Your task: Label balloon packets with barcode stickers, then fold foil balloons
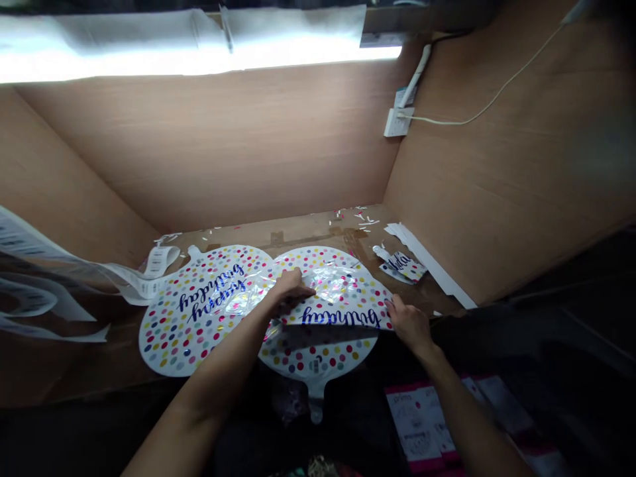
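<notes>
Polka-dot foil balloon pressed under both hands

The left hand is laid on the balloon's shiny folded layer, its fingers closed together and curled down; whether foil is pinched cannot be told. The right hand is placed at the folded edge beside the blue "birthday" lettering, its fingers slightly spread against the foil, and no firm grip can be made out. The balloon is laid on a wooden bench, its neck hanging over the front edge. A second dotted balloon is seen touching it on the left. A barcode label strip is trailed further left, and a lettered foil offcut is lying beyond the right hand.
</notes>
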`<state>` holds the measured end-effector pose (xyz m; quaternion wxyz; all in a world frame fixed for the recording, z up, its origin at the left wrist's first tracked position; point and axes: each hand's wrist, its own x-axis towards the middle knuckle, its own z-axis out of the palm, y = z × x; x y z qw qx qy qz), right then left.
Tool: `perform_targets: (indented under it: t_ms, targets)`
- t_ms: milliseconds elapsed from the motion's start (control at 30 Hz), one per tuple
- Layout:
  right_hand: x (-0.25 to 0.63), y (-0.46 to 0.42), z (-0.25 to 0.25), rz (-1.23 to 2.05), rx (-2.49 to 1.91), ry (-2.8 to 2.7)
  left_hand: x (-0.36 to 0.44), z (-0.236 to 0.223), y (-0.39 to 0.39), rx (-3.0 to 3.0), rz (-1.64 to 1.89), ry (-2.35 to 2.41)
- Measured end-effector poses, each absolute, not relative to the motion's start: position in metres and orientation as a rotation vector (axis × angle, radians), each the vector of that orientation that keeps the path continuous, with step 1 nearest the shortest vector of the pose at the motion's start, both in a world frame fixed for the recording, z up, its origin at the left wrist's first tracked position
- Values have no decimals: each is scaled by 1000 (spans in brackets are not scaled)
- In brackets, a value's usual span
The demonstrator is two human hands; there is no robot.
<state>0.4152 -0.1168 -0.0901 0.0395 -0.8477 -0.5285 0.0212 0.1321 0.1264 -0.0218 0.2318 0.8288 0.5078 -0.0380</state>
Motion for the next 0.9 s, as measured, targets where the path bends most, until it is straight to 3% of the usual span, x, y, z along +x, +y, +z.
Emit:
perform_targets:
  t_ms: [133, 267, 400, 467, 567, 767, 900]
  targets:
    - [425, -105, -77, -104, -2452, -1593, 141, -8, 118, 2351, -18, 1129]
    - [443, -69, -18, -276, -2034, -1693, 124, 31, 99, 2500, 195, 819]
    - [441, -40, 52, -13, -1632, -1950, 84, 79, 81, 2745, 484, 539]
    - [425, -43, 63, 129, -1436, -2130, 56, 85, 70, 2833, 600, 445]
    - [393, -69, 30, 170, -1236, -2286, 17, 55, 45, 2821, 669, 452]
    - [360, -119, -90, 23, -1146, -2300, -17, -59, 0, 2804, 504, 505]
    - [367, -125, -106, 130, -1316, -2179, -13, -73, 1, 2738, 365, 710]
